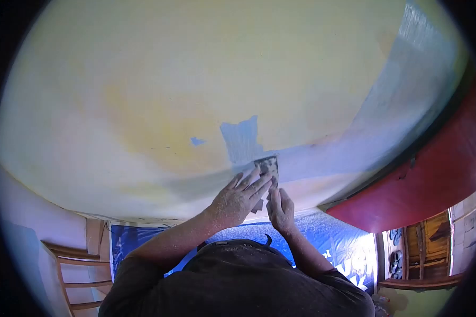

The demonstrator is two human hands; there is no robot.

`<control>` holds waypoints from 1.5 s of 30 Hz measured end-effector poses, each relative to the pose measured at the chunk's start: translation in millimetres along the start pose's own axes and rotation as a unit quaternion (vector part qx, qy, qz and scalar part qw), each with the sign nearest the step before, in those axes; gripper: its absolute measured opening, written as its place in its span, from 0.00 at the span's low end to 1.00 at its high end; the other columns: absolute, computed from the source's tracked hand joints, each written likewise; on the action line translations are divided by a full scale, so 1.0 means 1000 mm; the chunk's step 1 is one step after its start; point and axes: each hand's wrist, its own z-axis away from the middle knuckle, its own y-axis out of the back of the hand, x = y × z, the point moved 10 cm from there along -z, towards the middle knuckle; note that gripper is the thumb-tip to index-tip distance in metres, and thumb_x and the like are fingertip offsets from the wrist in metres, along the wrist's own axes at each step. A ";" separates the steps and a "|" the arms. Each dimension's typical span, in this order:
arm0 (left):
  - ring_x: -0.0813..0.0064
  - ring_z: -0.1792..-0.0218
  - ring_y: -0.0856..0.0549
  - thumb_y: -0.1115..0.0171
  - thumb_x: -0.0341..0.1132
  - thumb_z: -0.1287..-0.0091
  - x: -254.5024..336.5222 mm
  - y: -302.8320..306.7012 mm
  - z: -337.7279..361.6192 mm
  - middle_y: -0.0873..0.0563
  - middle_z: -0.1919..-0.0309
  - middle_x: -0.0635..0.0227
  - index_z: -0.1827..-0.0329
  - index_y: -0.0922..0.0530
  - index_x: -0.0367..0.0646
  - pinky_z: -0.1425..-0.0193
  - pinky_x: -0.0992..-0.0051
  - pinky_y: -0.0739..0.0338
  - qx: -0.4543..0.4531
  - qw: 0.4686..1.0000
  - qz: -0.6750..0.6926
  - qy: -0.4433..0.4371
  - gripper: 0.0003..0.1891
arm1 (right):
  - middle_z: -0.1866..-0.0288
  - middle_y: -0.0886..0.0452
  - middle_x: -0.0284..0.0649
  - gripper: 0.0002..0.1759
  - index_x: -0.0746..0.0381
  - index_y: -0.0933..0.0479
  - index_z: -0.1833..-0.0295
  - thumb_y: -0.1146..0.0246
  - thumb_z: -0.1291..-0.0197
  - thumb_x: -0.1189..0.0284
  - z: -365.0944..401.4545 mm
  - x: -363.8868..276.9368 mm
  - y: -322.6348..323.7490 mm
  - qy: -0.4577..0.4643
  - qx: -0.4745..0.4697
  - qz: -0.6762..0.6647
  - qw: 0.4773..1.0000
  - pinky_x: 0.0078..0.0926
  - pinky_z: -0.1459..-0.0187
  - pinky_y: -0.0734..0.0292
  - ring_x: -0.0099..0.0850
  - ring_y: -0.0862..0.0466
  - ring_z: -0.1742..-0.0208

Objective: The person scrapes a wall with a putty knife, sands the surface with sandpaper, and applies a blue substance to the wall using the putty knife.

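Observation:
A dark, dust-speckled sheet of sandpaper (268, 164) lies against the large curved pale surface (169, 63). My left hand (237, 199), coated in dust, presses flat on it with the fingers stretched out and spread. Close on its right, my right hand (282, 210) has its fingers curled at the sheet's right lower edge; its fingertips are partly hidden. A dark corner piece shows below the left palm. Just above the sheet is a blue-grey patch (240, 138), and a wide grey-blue band (322, 161) runs off to the right.
A red curved panel (412, 174) borders the pale surface at right. Blue printed sheeting (349, 253) hangs or lies below my arms. A wooden ladder-like frame (84, 284) stands at lower left. Shoes (396, 261) sit beside a wooden shelf or doorway at lower right.

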 end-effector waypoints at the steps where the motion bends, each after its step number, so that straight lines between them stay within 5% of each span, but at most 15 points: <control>1: 0.49 0.07 0.39 0.33 0.43 0.22 -0.002 0.003 -0.001 0.37 0.06 0.60 0.07 0.35 0.41 0.08 0.47 0.36 0.019 1.000 0.007 0.005 0.41 | 0.67 0.23 0.35 0.22 0.71 0.21 0.47 0.47 0.06 0.60 0.006 0.024 -0.005 -0.105 -0.002 -0.119 0.987 0.27 0.71 0.30 0.19 0.27 0.73; 2: 0.49 0.07 0.40 0.34 0.43 0.22 -0.003 0.006 -0.001 0.37 0.06 0.60 0.08 0.34 0.41 0.08 0.46 0.36 0.037 0.999 0.015 0.009 0.41 | 0.65 0.22 0.39 0.15 0.70 0.22 0.43 0.44 0.08 0.67 0.004 0.033 -0.007 -0.125 0.001 -0.156 0.980 0.33 0.71 0.28 0.26 0.24 0.72; 5: 0.48 0.07 0.39 0.36 0.41 0.21 -0.004 0.042 -0.010 0.37 0.06 0.59 0.09 0.31 0.41 0.08 0.47 0.36 0.060 0.998 0.029 0.015 0.38 | 0.62 0.22 0.45 0.10 0.69 0.22 0.38 0.42 0.12 0.74 -0.007 -0.079 -0.018 0.260 0.005 0.269 0.927 0.42 0.70 0.25 0.39 0.20 0.69; 7: 0.47 0.08 0.38 0.36 0.42 0.21 -0.006 0.057 -0.011 0.36 0.07 0.58 0.10 0.31 0.40 0.08 0.46 0.35 0.076 0.997 0.002 0.020 0.37 | 0.59 0.22 0.50 0.12 0.67 0.23 0.34 0.41 0.17 0.79 -0.014 -0.051 -0.012 0.143 -0.020 0.171 0.975 0.48 0.67 0.23 0.49 0.19 0.65; 9: 0.47 0.08 0.37 0.37 0.42 0.19 -0.007 0.044 -0.012 0.35 0.07 0.59 0.09 0.31 0.41 0.09 0.45 0.34 0.065 0.998 0.010 0.013 0.36 | 0.60 0.23 0.50 0.12 0.67 0.23 0.34 0.41 0.18 0.80 -0.005 -0.078 -0.016 0.293 0.016 0.312 0.904 0.47 0.67 0.23 0.48 0.19 0.65; 13: 0.47 0.09 0.36 0.34 0.43 0.20 -0.001 0.023 -0.005 0.33 0.08 0.59 0.10 0.29 0.42 0.10 0.45 0.32 0.072 0.996 0.054 0.013 0.37 | 0.64 0.19 0.37 0.24 0.69 0.19 0.47 0.47 0.06 0.58 0.003 -0.001 -0.007 -0.096 0.017 -0.055 0.994 0.30 0.67 0.25 0.23 0.22 0.66; 17: 0.45 0.09 0.36 0.33 0.41 0.23 0.000 0.027 -0.007 0.32 0.09 0.56 0.12 0.28 0.39 0.12 0.43 0.31 0.062 0.996 0.064 0.006 0.37 | 0.69 0.23 0.29 0.24 0.66 0.19 0.50 0.48 0.06 0.57 0.005 -0.042 -0.009 0.061 0.040 0.079 0.994 0.24 0.68 0.30 0.17 0.26 0.70; 18: 0.44 0.09 0.36 0.33 0.40 0.23 -0.001 0.025 -0.006 0.32 0.09 0.56 0.12 0.28 0.38 0.12 0.43 0.31 0.059 0.996 0.067 0.008 0.37 | 0.69 0.23 0.29 0.24 0.66 0.20 0.51 0.47 0.06 0.56 0.005 -0.007 -0.010 -0.067 0.032 -0.075 0.994 0.26 0.68 0.30 0.17 0.26 0.69; 22: 0.41 0.09 0.36 0.33 0.36 0.25 -0.002 0.004 -0.003 0.34 0.09 0.52 0.12 0.29 0.34 0.11 0.41 0.32 0.053 0.995 0.086 -0.009 0.38 | 0.69 0.22 0.30 0.25 0.66 0.21 0.52 0.45 0.07 0.55 -0.005 0.013 -0.007 -0.073 0.011 -0.036 0.997 0.26 0.69 0.30 0.17 0.25 0.69; 26: 0.40 0.09 0.37 0.33 0.37 0.25 -0.006 0.032 -0.009 0.34 0.08 0.51 0.12 0.30 0.33 0.09 0.42 0.35 0.086 0.994 0.069 0.004 0.39 | 0.70 0.17 0.47 0.22 0.69 0.21 0.50 0.44 0.08 0.59 -0.016 -0.048 -0.004 0.075 0.027 0.113 0.990 0.39 0.65 0.23 0.32 0.17 0.69; 28: 0.42 0.10 0.35 0.32 0.38 0.25 -0.010 0.060 -0.010 0.32 0.09 0.52 0.13 0.29 0.35 0.09 0.44 0.34 0.115 0.991 0.068 0.013 0.38 | 0.66 0.17 0.51 0.19 0.70 0.20 0.47 0.45 0.08 0.63 -0.021 -0.080 -0.008 0.018 0.021 0.084 0.996 0.41 0.64 0.21 0.35 0.16 0.67; 31: 0.43 0.11 0.33 0.32 0.38 0.25 -0.006 0.039 -0.006 0.31 0.10 0.53 0.13 0.28 0.36 0.10 0.43 0.33 0.080 0.994 0.071 -0.006 0.38 | 0.68 0.24 0.30 0.23 0.64 0.24 0.56 0.46 0.06 0.59 -0.008 -0.042 -0.010 0.095 0.024 0.109 0.989 0.25 0.67 0.29 0.18 0.27 0.66; 32: 0.43 0.11 0.32 0.32 0.39 0.24 -0.007 0.029 -0.001 0.30 0.10 0.53 0.11 0.29 0.37 0.10 0.42 0.33 0.079 0.992 0.096 -0.001 0.38 | 0.62 0.16 0.44 0.18 0.69 0.19 0.47 0.45 0.09 0.65 -0.003 -0.022 -0.009 0.000 0.013 0.083 0.996 0.35 0.62 0.22 0.28 0.18 0.64; 41: 0.43 0.09 0.35 0.31 0.36 0.26 -0.007 0.019 0.000 0.31 0.10 0.52 0.10 0.31 0.36 0.09 0.41 0.35 0.063 0.994 0.093 0.003 0.40 | 0.68 0.22 0.27 0.22 0.66 0.20 0.51 0.45 0.07 0.59 0.000 -0.010 -0.007 -0.042 0.025 -0.019 0.999 0.23 0.67 0.30 0.16 0.26 0.68; 45: 0.39 0.12 0.32 0.29 0.34 0.29 -0.013 0.047 -0.004 0.30 0.12 0.50 0.13 0.30 0.34 0.11 0.41 0.33 0.126 0.987 0.098 0.019 0.40 | 0.72 0.17 0.46 0.22 0.69 0.21 0.52 0.44 0.08 0.60 -0.018 -0.081 -0.013 0.048 0.031 0.132 0.990 0.38 0.68 0.24 0.32 0.16 0.70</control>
